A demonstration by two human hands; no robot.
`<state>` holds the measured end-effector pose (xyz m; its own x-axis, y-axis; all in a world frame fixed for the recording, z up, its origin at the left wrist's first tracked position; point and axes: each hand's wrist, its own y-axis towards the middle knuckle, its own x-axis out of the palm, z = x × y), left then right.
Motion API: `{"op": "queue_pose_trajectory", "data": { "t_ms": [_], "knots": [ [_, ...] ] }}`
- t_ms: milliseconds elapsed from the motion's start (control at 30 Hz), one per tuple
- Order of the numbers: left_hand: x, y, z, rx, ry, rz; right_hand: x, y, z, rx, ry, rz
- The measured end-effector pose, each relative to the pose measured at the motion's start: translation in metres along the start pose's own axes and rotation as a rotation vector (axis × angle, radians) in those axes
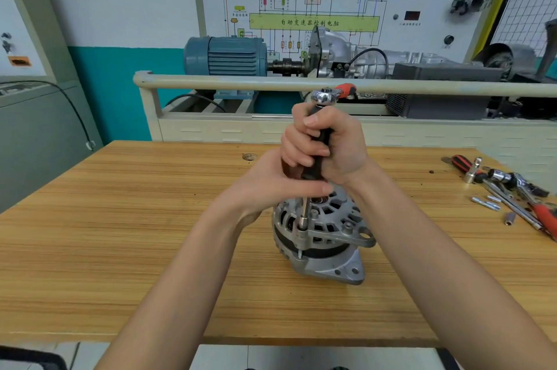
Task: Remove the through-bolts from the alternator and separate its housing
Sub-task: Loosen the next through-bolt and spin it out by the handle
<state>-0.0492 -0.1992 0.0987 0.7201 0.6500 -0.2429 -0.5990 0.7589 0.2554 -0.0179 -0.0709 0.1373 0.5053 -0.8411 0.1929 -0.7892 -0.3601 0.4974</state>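
Note:
A grey cast alternator (322,237) stands on the wooden bench (150,219), its vented end facing up. A black-handled driver (316,155) stands upright over it, a chrome ratchet head (325,97) with an orange handle on top. Its thin shaft ends in a socket (302,223) seated on a through-bolt at the housing's left rim. My right hand (325,143) grips the black handle high up. My left hand (271,185) wraps the handle's lower end, thumb stretched across above the alternator. The bolt's threaded tip (300,254) shows in the gap between the housing halves.
At the bench's right edge lie loose tools (512,188): a red-black screwdriver, a chrome ratchet, extension bars, small sockets and removed bolts (488,202). Behind the bench stands a beige-railed training stand (271,83) with a blue motor (224,56) and a gearbox.

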Motion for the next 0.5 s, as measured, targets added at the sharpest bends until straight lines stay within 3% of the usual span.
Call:
{"op": "queue_pose_trajectory", "data": {
  "t_ms": [100, 233, 300, 400, 500],
  "knots": [
    [0.019, 0.005, 0.009, -0.071, -0.227, -0.086, 0.002, 0.001, -0.004, -0.055, -0.161, 0.087],
    [0.040, 0.009, 0.003, -0.080, -0.165, 0.013, -0.007, -0.005, -0.007, -0.026, -0.222, 0.127],
    [0.044, 0.010, 0.002, -0.067, -0.185, 0.062, -0.016, -0.009, -0.010, 0.000, -0.021, 0.130],
    [0.048, 0.012, -0.001, -0.083, -0.215, 0.148, -0.017, -0.012, -0.017, -0.063, 0.501, 0.126],
    [0.051, 0.010, -0.001, -0.057, -0.208, 0.180, -0.015, -0.008, -0.026, -0.196, 0.862, 0.329]
  ]
}}
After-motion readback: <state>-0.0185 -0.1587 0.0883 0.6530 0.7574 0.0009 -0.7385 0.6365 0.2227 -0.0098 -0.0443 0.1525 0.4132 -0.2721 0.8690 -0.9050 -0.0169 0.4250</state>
